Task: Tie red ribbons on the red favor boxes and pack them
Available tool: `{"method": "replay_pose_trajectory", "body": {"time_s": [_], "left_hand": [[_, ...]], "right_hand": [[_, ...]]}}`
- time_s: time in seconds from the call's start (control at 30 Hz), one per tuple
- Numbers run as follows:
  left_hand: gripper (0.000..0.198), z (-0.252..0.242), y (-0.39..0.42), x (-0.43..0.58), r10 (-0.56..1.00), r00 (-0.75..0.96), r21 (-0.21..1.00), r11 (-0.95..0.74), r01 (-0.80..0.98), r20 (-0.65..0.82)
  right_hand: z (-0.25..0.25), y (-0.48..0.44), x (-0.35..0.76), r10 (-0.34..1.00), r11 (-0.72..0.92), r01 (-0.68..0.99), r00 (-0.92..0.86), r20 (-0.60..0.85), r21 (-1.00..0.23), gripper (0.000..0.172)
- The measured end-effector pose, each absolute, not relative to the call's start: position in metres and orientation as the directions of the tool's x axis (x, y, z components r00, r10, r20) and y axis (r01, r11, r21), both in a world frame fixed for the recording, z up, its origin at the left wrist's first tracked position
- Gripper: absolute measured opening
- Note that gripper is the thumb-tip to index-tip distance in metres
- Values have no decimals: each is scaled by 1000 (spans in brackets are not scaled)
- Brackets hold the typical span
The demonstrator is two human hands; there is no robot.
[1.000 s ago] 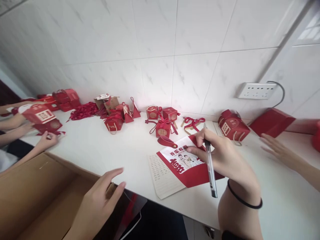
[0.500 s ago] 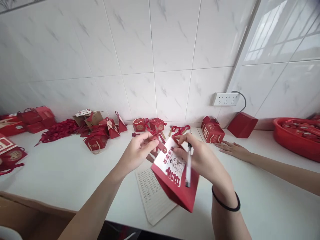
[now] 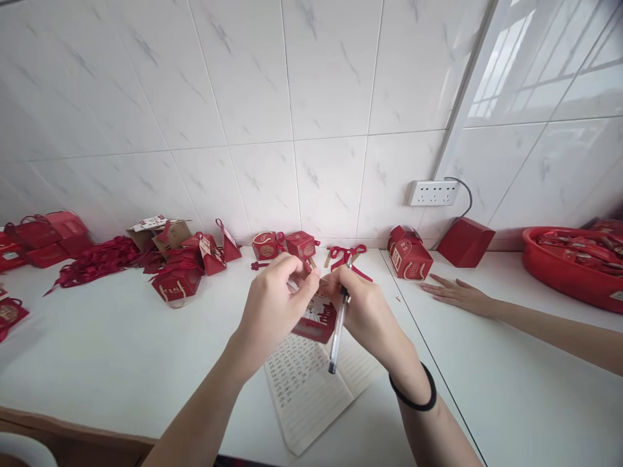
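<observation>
A small red paper gift box [image 3: 312, 331] with a white printed panel hangs between my hands, its upper part hidden by my fingers. My left hand [image 3: 272, 298] pinches the top of the box, thumb and fingertips together. Close beside it, my right hand [image 3: 372, 311] is closed at the box's top as well, with a clear pen [image 3: 337, 340] tucked between its fingers, point down. Below lies an open lined notebook [image 3: 321, 415] with rows of handwriting on its left page.
Another person's hand [image 3: 455, 297] rests flat at right, near a red gift box [image 3: 409, 254]. A red basin [image 3: 555, 272] of packets stands far right. Along the wall are ribbon pieces [image 3: 345, 256], several boxes [image 3: 176, 282] and a ribbon pile [image 3: 100, 261]. A socket strip [image 3: 433, 193] hangs above.
The gift box has turned and moved away from me, showing less of its printed face. My hands have come together at its top. More of the notebook shows. The view has shifted slightly right.
</observation>
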State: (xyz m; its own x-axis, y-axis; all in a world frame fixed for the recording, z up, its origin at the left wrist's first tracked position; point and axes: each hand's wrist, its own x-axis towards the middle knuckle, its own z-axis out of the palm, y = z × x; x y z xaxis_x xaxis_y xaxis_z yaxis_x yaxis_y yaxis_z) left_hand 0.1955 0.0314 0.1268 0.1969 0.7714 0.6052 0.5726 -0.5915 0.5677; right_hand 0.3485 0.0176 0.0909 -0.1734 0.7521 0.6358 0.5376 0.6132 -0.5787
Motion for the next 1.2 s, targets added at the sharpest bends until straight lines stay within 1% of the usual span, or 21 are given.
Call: {"method": "replay_pose_trajectory", "body": {"time_s": [0.07,0.1,0.13,0.2,0.27,0.33,0.47,0.53,0.6,0.77,0.87,1.0,1.2], "left_hand": [[17,127,29,195,606,204,377,-688,620,769],[15,126,29,195,555,222,328,-719,612,802],[13,125,29,195,543,255,323,-748,579,800],[12,123,33,195,584,361,403,-788,465,727],[13,118,39,197,620,442,502,-785,364,649],[15,113,46,200,638,430,557,-769,314,638],[22,107,55,204,664,358,625,-745,235,657],[26,106,57,205,684,334,645,-727,235,649],[26,107,56,206,708,325,660,-704,263,626],[14,108,53,208,713,266,651,-701,291,649],[17,110,50,208,713,290,649,-701,295,638],[24,110,48,205,709,315,666,-704,247,632],[27,109,45,206,736,290,703,-674,227,611]], "right_hand": [[94,18,356,754,627,471,-170,634,-620,18],[96,17,360,762,630,431,-179,622,-647,17],[98,15,363,770,628,395,-191,609,-670,16],[100,13,369,785,615,360,-200,586,-702,13],[101,11,372,799,597,361,-183,573,-717,11],[101,11,373,803,589,365,-163,574,-721,11],[99,14,373,795,594,334,-107,597,-732,13],[99,15,372,801,583,308,-66,595,-752,14],[98,16,371,809,571,290,-37,587,-768,14],[97,14,368,806,555,333,11,592,-762,13],[98,13,366,795,560,370,14,607,-742,13],[100,11,364,781,564,395,30,623,-725,14],[100,7,361,774,558,396,68,629,-729,14]]}}
